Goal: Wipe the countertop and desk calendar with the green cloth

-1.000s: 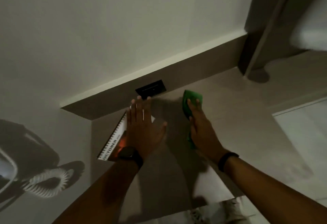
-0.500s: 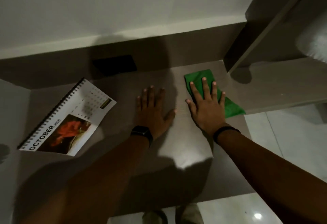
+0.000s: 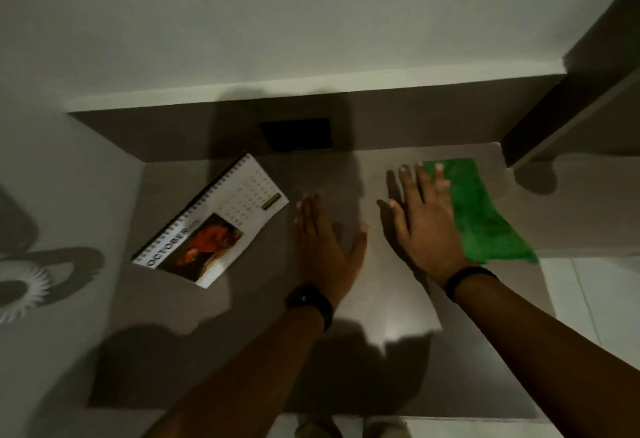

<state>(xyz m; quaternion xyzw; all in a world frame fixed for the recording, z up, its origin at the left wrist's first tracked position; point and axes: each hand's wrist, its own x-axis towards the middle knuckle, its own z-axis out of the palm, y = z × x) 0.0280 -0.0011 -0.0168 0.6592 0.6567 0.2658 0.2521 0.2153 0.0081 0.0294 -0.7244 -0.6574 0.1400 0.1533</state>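
A spiral-bound desk calendar showing October and a red flower photo lies flat at the left of the grey countertop. My left hand rests flat on the counter just right of the calendar, fingers spread, holding nothing. My right hand lies palm down with its outer fingers pressing on the left edge of the green cloth. The cloth is spread on the counter's right side, and its near corner hangs over the edge.
A dark wall socket sits in the brown backsplash behind the calendar. A dark vertical panel bounds the counter at the right. White floor tiles show beyond the right edge. Shoes appear under the front edge.
My left hand has come off the calendar and now lies flat on the counter beside it. My right hand has flattened on the cloth and slid left, so more cloth shows.
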